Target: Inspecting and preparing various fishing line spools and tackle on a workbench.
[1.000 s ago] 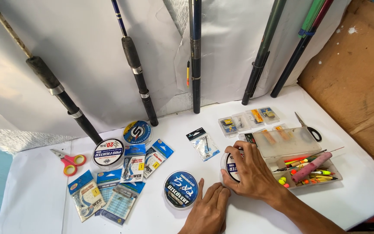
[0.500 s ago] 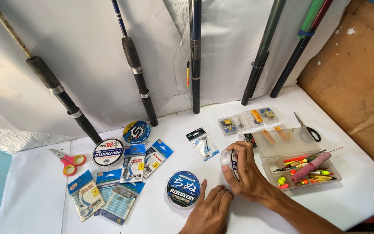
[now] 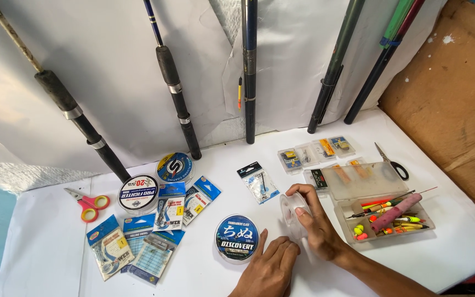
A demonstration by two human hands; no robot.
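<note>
My right hand [image 3: 317, 223] grips a clear plastic spool of fishing line [image 3: 291, 212], tipped up on its edge just above the white table [image 3: 45, 247]. My left hand [image 3: 268, 267] lies flat on the table below it, fingers together, next to a blue-labelled line spool [image 3: 236, 238]. An open clear tackle box [image 3: 383, 212] with bright floats sits right of my right hand.
Several fishing rods [image 3: 177, 93] lean on the white backdrop. Two more line spools [image 3: 138, 193], packets of swivels [image 3: 138, 242], a small hook packet [image 3: 258, 181], red scissors [image 3: 88, 204], black scissors [image 3: 391, 162] and small clear boxes [image 3: 315, 149] lie around. Cardboard [image 3: 452, 93] stands at right.
My right hand has lifted the clear spool from lying flat and turned it onto its edge, label side now away. The left hand has barely moved.
</note>
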